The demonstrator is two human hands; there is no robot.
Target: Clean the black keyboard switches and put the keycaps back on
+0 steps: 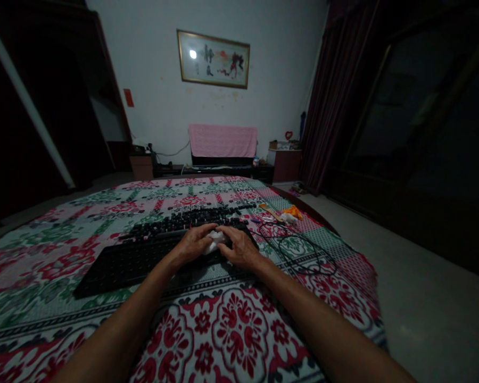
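My left hand [193,242] and my right hand [240,248] meet over the right part of a black keyboard [122,264]. Between them is a crumpled white tissue [214,241], with the fingers of both hands closed on it. The keyboard lies flat, its key positions seemingly without caps. Many loose black keycaps [191,217] are spread in a heap just beyond it. My hands and forearms hide part of the keyboard's right side.
A patterned bedspread [239,330] covers the bed. Right of the keyboard lies a looped black cable [307,252]. Beyond it are a flat wooden-coloured tool [270,212], an orange cloth-like bundle [293,212] and a white crumpled piece [289,218]. The bed's edge runs along the right.
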